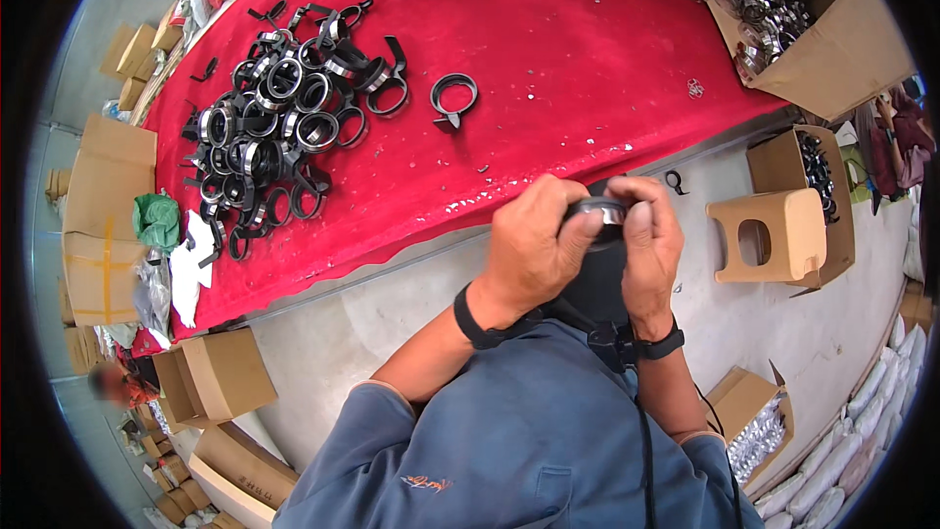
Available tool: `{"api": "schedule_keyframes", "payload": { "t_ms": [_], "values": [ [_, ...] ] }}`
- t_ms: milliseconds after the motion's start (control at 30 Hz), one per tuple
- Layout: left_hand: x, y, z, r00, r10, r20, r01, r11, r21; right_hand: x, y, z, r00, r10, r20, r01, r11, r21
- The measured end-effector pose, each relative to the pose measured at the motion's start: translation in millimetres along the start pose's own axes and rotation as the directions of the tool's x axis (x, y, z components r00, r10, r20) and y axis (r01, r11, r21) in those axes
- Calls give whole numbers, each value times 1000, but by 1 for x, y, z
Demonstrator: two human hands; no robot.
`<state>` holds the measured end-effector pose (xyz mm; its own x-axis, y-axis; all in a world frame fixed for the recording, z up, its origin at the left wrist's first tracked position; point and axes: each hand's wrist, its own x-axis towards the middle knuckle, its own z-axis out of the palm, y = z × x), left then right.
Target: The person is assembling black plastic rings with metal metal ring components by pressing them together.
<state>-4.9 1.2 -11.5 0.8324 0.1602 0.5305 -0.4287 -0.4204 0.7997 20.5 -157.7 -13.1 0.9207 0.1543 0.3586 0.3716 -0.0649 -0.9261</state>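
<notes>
Between my two hands, at the near edge of the table, is a black ring with a shiny metal band (609, 216). My left hand (532, 243) grips its left side, the thumb pressed on the band. My right hand (650, 253) closes on the other side with thumb and bent fingers. Part of the ring is hidden behind the fingers. One similar black ring with a tab (454, 95) lies alone on the red cloth, beyond my left hand. Farther left is a heap of the same black-and-metal rings (284, 80), many with straps sticking out.
A red-covered table (578, 59) stretches ahead. At its far right is a cardboard box (832, 44) with metal bands. A tan stool (783, 225) and another carton (840, 152) stand on the floor at right. Cartons (230, 372) sit at lower left; a box (749, 397) holds silvery pieces.
</notes>
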Motion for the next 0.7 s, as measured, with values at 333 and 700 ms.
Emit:
{"api": "schedule_keyframes", "payload": {
  "t_ms": [333, 700],
  "values": [
    [-1, 6, 17, 980, 175, -95, -154, 970, 190, 15, -7, 7, 981, -48, -189, -2, 967, -256],
    [7, 2, 26, 949, 281, -142, -262, 955, 139, 17, 8, 10, 938, 23, -346, -77, 987, -143]
  ]
}}
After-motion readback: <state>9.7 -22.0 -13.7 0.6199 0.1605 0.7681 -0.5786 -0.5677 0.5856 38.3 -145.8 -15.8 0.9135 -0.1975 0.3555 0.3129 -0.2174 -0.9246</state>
